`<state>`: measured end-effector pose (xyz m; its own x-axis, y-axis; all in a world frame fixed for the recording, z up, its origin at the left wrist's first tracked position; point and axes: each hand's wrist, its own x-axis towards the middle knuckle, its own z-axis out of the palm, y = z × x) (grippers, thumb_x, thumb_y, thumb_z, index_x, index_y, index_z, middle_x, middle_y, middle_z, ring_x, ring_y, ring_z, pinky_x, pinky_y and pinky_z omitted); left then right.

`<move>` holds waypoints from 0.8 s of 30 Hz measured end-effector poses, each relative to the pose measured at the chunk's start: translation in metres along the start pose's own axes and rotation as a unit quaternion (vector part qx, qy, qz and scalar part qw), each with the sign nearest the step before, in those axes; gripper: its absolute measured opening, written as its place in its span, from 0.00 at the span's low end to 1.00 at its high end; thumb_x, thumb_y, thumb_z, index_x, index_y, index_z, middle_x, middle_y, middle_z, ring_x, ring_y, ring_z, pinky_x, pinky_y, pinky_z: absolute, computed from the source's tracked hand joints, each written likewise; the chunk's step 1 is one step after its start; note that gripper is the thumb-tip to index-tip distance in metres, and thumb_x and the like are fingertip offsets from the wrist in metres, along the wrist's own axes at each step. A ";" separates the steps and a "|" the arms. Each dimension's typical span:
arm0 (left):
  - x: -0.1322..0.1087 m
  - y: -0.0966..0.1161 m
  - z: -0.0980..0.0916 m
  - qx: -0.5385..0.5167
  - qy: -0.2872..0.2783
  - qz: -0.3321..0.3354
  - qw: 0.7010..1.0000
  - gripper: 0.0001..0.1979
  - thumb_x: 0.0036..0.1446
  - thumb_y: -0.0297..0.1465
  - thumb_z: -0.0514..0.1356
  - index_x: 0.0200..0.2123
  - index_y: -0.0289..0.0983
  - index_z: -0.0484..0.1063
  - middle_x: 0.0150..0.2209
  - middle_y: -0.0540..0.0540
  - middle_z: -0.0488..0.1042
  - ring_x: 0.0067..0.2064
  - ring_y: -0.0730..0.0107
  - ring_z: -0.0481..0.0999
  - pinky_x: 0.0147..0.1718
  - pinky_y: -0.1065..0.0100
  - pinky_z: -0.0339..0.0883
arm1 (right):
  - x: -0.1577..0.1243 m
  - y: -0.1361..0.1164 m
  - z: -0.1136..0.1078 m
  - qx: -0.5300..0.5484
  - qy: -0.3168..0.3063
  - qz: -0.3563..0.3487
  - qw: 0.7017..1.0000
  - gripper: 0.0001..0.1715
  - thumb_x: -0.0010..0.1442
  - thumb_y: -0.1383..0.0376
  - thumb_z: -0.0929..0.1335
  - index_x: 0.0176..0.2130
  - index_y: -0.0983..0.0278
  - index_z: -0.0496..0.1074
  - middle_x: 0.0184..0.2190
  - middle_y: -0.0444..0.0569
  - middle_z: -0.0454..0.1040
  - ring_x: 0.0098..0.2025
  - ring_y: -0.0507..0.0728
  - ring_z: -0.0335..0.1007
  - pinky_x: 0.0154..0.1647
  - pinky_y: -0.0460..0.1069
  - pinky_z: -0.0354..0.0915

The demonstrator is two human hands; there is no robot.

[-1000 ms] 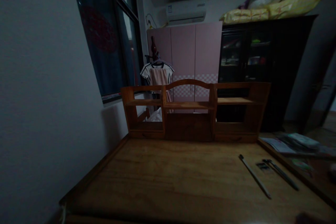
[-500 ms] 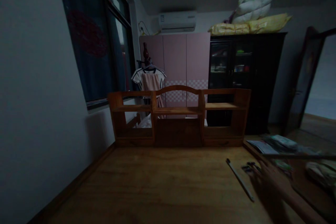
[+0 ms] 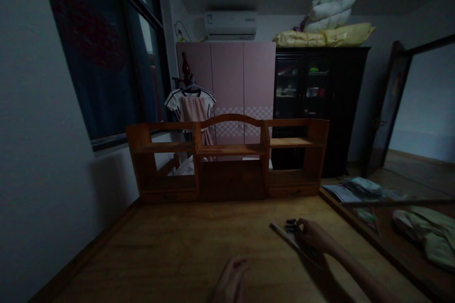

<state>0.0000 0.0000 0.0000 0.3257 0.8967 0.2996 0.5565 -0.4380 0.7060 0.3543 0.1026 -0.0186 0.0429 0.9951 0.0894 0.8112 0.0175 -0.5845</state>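
Note:
My right hand (image 3: 314,236) rests on the wooden desk (image 3: 177,246), fingers curled over the pens lying there. A thin stick-like pen (image 3: 284,239) lies just left of the fingers, and a small dark clip-like item (image 3: 290,223) lies by the fingertips. Whether the fingers grip anything is lost in the dim light. My left hand (image 3: 232,281) comes up at the bottom edge, fingers loosely apart, holding nothing that I can see.
A wooden desktop shelf (image 3: 227,158) stands at the desk's far edge. To the right is a second surface with papers (image 3: 350,189) and a yellowish cloth (image 3: 426,229). Beyond are a pink wardrobe (image 3: 227,80), a dark cabinet (image 3: 313,94), and a window (image 3: 106,57) at left.
The view has swung right and down. My right hand reached in from the lower right onto the pens, and my left hand has come into view at the bottom.

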 end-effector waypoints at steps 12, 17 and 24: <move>0.031 -0.010 0.029 0.164 -0.057 -0.059 0.983 0.23 0.57 0.30 0.47 0.55 0.44 0.64 0.61 0.47 0.55 0.61 0.62 0.56 0.58 0.62 0.51 | 0.008 -0.158 0.125 0.122 0.016 -0.121 0.985 0.14 0.51 0.70 0.64 0.40 0.67 0.69 0.36 0.52 0.74 0.38 0.58 0.71 0.33 0.46 0.62; 0.034 -0.016 0.039 0.191 -0.045 -0.006 0.980 0.20 0.59 0.37 0.48 0.54 0.44 0.65 0.59 0.44 0.60 0.59 0.55 0.59 0.56 0.57 0.54 | 0.028 -0.142 0.111 0.070 0.061 -0.117 0.989 0.12 0.52 0.65 0.65 0.39 0.65 0.65 0.29 0.49 0.72 0.31 0.56 0.68 0.27 0.45 0.55; 0.030 -0.047 0.037 0.217 -0.033 0.055 0.974 0.19 0.58 0.40 0.52 0.51 0.42 0.67 0.56 0.42 0.64 0.57 0.55 0.62 0.55 0.56 0.58 | 0.058 -0.125 0.088 0.062 0.129 -0.155 0.977 0.09 0.56 0.63 0.61 0.38 0.65 0.63 0.22 0.43 0.66 0.23 0.53 0.63 0.23 0.45 0.48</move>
<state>0.0114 0.0452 -0.0478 0.4423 0.8427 0.3070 0.7810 -0.5302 0.3302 0.2035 0.1672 -0.0113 -0.0350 0.8824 0.4693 0.7319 0.3423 -0.5892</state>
